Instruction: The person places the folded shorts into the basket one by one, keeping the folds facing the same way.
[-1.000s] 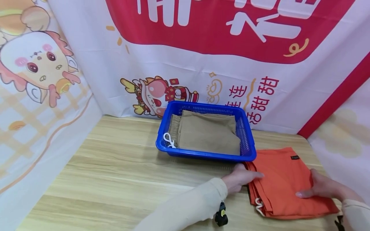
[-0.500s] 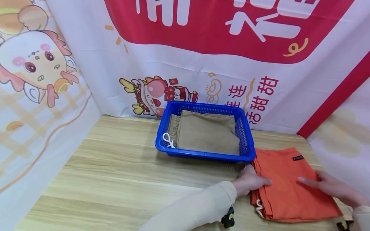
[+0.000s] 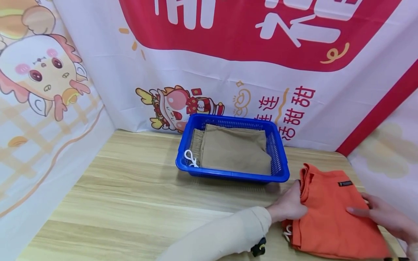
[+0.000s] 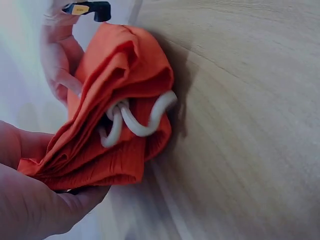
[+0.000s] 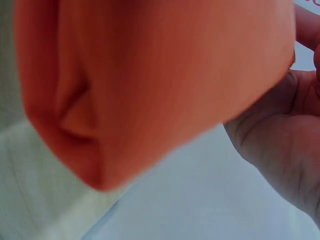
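Folded orange drawstring shorts (image 3: 336,214) are between my hands at the front right, with a small black label near the top. My left hand (image 3: 289,204) grips their left edge, thumb over the cloth and fingers behind. On the right side, my right hand (image 3: 385,215) pinches them with its thumb on top; its other fingers are mostly hidden. The left wrist view shows gathered layers and a looped white drawstring (image 4: 135,125) hanging from the waistband. In the right wrist view a folded corner of the orange cloth (image 5: 175,75) lies beside the right hand (image 5: 280,130).
A blue plastic basket (image 3: 233,176) stands at the table's back, just left of the shorts. Inside lies a folded khaki garment (image 3: 236,150) with a white drawstring. Printed fabric walls (image 3: 163,69) enclose the wooden table (image 3: 130,203) at back and sides.
Both hands have shifted slightly right with the orange shorts, away from the basket. Their upper left corner is now raised and bunched in the left hand. The basket has not moved.
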`<state>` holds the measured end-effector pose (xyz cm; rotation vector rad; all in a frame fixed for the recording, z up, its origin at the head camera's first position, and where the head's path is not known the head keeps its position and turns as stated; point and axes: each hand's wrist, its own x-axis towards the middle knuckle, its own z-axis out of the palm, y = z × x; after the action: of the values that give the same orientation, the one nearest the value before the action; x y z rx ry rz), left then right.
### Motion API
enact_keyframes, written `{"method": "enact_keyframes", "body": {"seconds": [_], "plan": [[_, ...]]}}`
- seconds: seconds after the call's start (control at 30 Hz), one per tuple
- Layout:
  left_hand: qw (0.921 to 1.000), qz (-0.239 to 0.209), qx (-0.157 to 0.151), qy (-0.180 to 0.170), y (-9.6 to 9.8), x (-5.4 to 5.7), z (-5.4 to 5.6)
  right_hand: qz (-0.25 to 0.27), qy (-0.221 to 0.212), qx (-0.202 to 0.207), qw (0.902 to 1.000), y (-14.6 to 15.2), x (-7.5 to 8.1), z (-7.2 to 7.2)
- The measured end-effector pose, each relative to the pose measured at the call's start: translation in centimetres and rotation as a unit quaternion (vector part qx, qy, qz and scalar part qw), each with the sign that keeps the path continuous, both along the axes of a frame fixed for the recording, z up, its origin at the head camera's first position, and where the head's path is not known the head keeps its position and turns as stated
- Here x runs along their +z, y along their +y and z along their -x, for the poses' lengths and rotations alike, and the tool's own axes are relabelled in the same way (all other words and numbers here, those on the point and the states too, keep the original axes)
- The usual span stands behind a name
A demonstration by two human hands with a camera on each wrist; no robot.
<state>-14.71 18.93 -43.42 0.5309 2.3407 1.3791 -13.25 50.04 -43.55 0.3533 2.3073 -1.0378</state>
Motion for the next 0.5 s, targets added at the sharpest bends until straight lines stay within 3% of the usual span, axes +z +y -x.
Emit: {"method": "enact_keyframes", "body": {"seconds": [0.13, 0.27, 0.5], "plan": [[0.9991, 0.022, -0.023, 0.028, -0.5, 0.7, -0.2, 0.012, 0.018, -0.002, 0.9998, 0.2, -0.2, -0.3], [0.9987, 0.015, -0.036, 0.034, -1.4, 1.5, -0.5, 0.03, 0.036, -0.008, 0.9989, 0.3, -0.3, -0.5], [0.9976, -0.018, -0.033, 0.059, -3.9, 3.3, -0.6, 0.124, 0.045, -0.031, 0.9908, -0.4, 0.7, -0.6]]}}
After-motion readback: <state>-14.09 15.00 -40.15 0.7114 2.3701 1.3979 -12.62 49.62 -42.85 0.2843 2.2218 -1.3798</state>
